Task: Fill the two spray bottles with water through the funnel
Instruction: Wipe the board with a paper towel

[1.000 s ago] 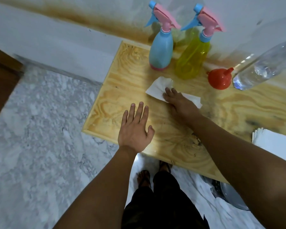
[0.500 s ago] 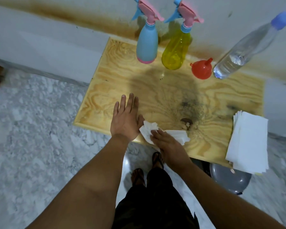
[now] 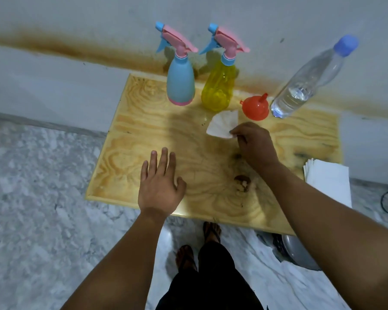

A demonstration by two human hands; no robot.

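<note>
Wiping was the step in hand: the right hand [image 3: 253, 144] pinched a crumpled white tissue [image 3: 223, 126] in closed fingers and pressed it to the tabletop [image 3: 143, 121], just in front of the yellow spray bottle [image 3: 220, 88]. The left hand [image 3: 159, 186] lay flat near the front edge, fingers spread and holding nothing. Both bottles, the blue spray bottle [image 3: 180, 85] beside the yellow one, stood upright at the back with trigger heads on. The orange funnel [image 3: 255, 107] lay mouth-down between the yellow bottle and the capped water bottle [image 3: 307, 83]. A stack of napkins [image 3: 327, 182] sat at the right edge. By my reading this was cleanup; whether the bottles held water, I couldn't tell. Next would come dropping that tissue.
</note>
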